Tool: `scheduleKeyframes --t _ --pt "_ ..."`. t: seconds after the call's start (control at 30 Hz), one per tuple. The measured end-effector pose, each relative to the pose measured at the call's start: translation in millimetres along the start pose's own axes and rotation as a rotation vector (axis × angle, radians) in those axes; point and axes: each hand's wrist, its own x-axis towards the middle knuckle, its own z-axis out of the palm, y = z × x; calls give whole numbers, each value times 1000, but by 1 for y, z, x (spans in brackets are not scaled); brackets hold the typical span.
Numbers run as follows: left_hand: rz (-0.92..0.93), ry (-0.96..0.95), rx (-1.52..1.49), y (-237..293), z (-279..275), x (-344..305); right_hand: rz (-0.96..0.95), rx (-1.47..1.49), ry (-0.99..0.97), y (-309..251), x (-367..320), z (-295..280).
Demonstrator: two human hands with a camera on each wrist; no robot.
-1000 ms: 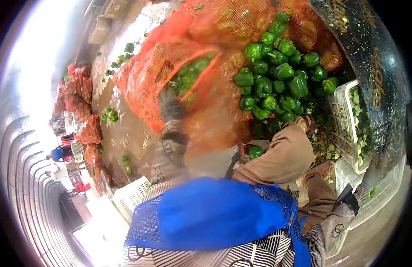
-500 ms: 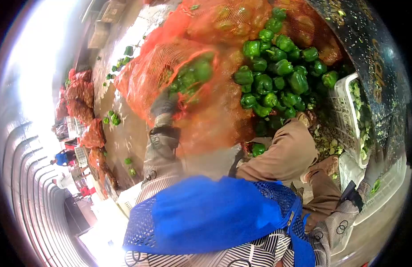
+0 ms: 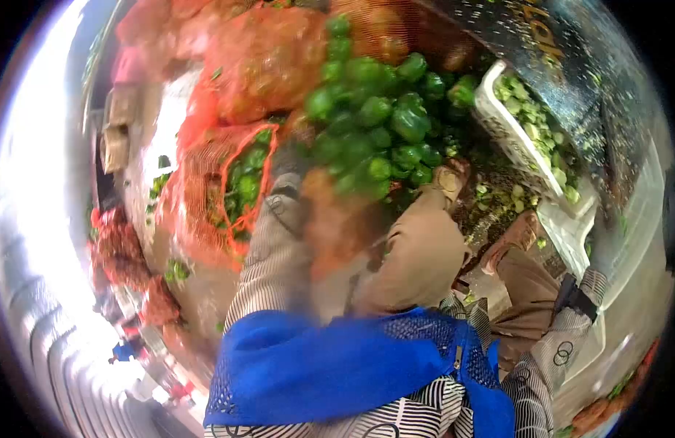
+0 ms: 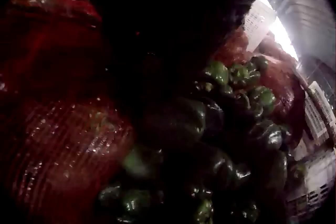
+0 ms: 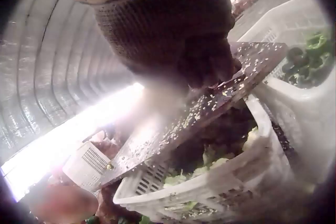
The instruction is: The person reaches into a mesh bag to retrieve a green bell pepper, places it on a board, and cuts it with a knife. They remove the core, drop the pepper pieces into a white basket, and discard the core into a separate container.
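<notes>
My gloved left hand (image 3: 288,157) reaches down between an open orange mesh bag (image 3: 195,171) and a heap of green bell peppers (image 3: 407,120). In the left wrist view it is a dark shape right over the peppers (image 4: 265,134), and shadow hides its fingers. Green peppers show through the bag's opening. My gloved right hand (image 5: 194,50) rests at the edge of a dark board (image 5: 205,111) strewn with pale seeds. In the head view the right hand (image 3: 613,237) lies extended beside this board.
Beneath the board stands a white crate (image 5: 273,155) with green and pale scraps. A second white bin (image 5: 315,95) holds green peppers. Full orange mesh bags (image 3: 268,62) sit behind the heap. My boots (image 3: 516,237) are among scraps on the floor.
My left hand has left the mesh bag's opening and moved right to the pepper heap. The head view has turned rightward. My right hand has stayed at the board.
</notes>
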Motion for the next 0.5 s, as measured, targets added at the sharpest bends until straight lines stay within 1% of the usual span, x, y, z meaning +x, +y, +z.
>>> scheduleKeyframes --t 0.03,0.07,0.1,0.13,0.17,0.23,0.27,0.3,0.33,0.37,0.4,0.43,0.47,0.5 --pt "-28 -22 28 10 3 11 -54 -131 22 15 0 0" --pt "-54 -39 57 18 4 21 107 142 7 26 0 6" --pt "-70 -47 100 19 7 28 77 36 46 2 -6 1" --pt "-73 -48 129 19 8 30 118 87 45 -13 -11 -1" --pt "-62 -42 181 18 15 33 160 142 54 -6 -6 -3" --pt "44 -13 396 -7 37 35 -30 197 196 43 4 15" --pt "117 30 500 -25 42 29 -13 180 247 30 11 6" --pt "200 134 622 -58 57 32 1 164 288 -1 21 6" --pt "115 148 -90 -2 30 25 57 186 290 -22 31 -2" --pt "-1 111 -790 62 -26 -4 105 222 278 -35 41 -8" --pt "27 102 -803 103 -56 -17 49 80 401 -36 47 -5" --pt "107 97 -770 149 -84 -24 -12 -53 504 -28 62 1" --pt "174 101 -725 190 -104 -28 -58 -188 513 -19 78 6" --pt "311 155 -628 230 -116 -33 -63 -164 508 -18 91 8"
